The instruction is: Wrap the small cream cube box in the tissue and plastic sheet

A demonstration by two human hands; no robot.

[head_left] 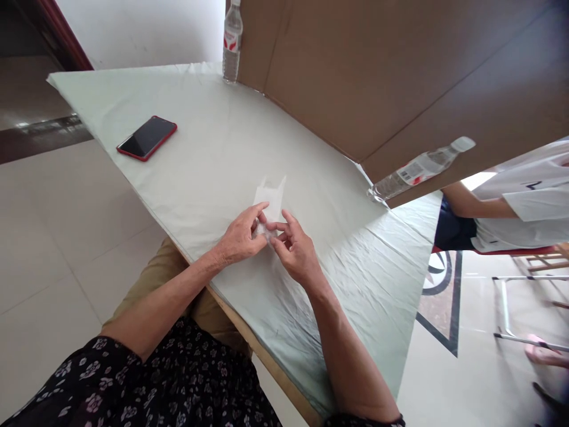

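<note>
A small piece of thin white paper (271, 198) lies on the pale green cloth of the table (186, 154), partly folded, with two raised corners at its far edge. My left hand (240, 237) pinches its near end with thumb and fingers. My right hand (296, 249) meets it from the right, fingertips pressed on the same crumpled near end. Both hands touch each other over the paper. The part of the paper under my fingers is hidden.
A red phone (146, 137) lies face up at the left. One clear water bottle (232, 41) stands at the far edge, another bottle (420, 169) stands by a brown cardboard screen (377, 77). Another person in a white shirt (520, 207) sits beyond the screen at the right.
</note>
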